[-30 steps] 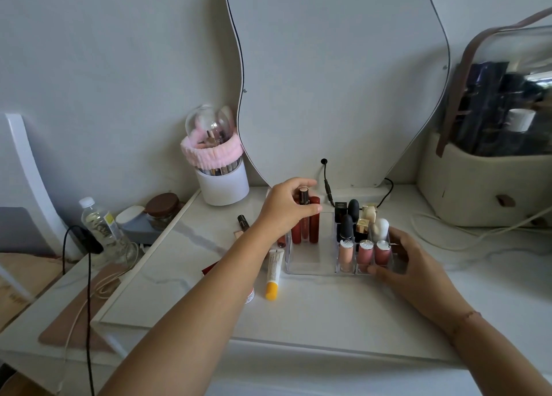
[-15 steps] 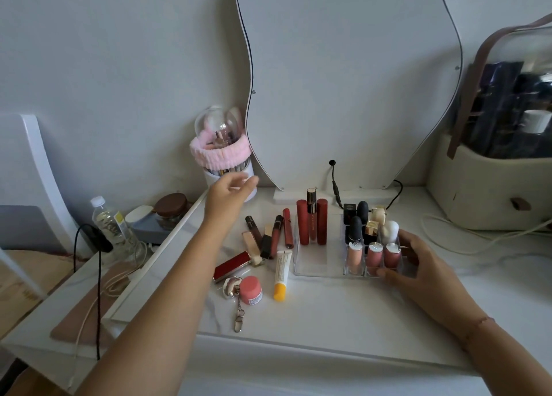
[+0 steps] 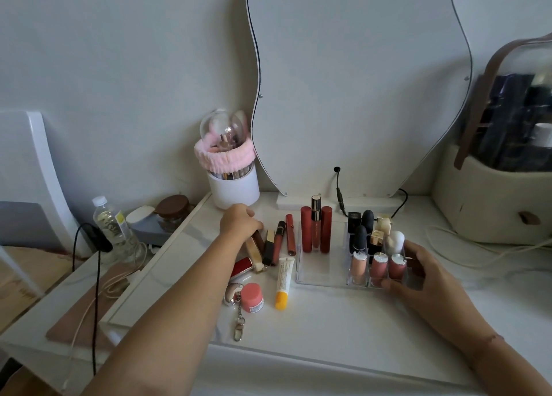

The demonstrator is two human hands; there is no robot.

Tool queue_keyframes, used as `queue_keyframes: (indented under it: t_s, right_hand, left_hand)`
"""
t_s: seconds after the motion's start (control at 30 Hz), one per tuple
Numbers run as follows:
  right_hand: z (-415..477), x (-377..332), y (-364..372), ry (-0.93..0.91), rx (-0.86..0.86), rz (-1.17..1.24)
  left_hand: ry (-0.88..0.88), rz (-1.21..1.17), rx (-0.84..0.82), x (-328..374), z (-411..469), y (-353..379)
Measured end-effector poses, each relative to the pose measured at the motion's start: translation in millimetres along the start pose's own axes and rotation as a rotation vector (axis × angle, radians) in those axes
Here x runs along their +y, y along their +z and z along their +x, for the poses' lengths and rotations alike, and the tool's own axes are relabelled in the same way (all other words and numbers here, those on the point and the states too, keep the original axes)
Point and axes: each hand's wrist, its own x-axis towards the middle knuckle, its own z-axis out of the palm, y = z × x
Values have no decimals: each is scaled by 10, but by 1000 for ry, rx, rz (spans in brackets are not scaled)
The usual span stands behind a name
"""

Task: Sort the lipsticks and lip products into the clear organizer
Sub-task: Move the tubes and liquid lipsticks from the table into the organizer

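The clear organizer (image 3: 316, 271) stands on the white table. Three tall red tubes (image 3: 315, 231) stand at its back left; black lipsticks (image 3: 360, 226) and three pink glosses (image 3: 378, 268) fill the right cells. My right hand (image 3: 424, 282) grips its front right corner. Left of it lie loose products: a thin red tube (image 3: 290, 238), a brownish gloss (image 3: 278, 240), a black and gold tube (image 3: 269, 247), a beige tube (image 3: 253, 250), a red case (image 3: 240, 265), a yellow-capped white tube (image 3: 283, 279) and a pink jar (image 3: 251, 297). My left hand (image 3: 239, 221) is curled over the far end of a dark brown tube (image 3: 258, 239).
A white brush cup with a pink headband (image 3: 232, 171) stands just behind my left hand. The wavy mirror (image 3: 358, 82) and its black cable (image 3: 339, 186) are behind the organizer. A beige bag (image 3: 493, 192) sits right. A silver keychain (image 3: 232, 294), water bottle (image 3: 110, 228) and jar (image 3: 173, 209) lie left.
My left hand left the tall tubes in the organizer, swung left toward the brush cup, then dropped and curled onto the loose tubes. My right hand stayed on the organizer.
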Motion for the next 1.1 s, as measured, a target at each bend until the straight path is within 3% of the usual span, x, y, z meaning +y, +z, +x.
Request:
queue_keyframes:
  t_s: [0.27, 0.53, 0.67, 0.83, 1.1]
  right_hand:
    - [-9, 2, 4, -7, 2, -8]
    - [-7, -10, -2, 2, -2, 27]
    - [-9, -12, -3, 6, 7, 29]
    - [-16, -38, -10, -3, 5, 12]
    - [-15, -34, -16, -21, 8, 9]
  left_hand:
    - [-36, -508, 80, 72, -26, -62]
    - [236, -857, 203, 591, -365, -539]
    - [408, -1005, 153, 1051, -689, -742]
    - [598, -944, 23, 1420, -931, -642]
    - [571, -714, -54, 1359, -950, -166]
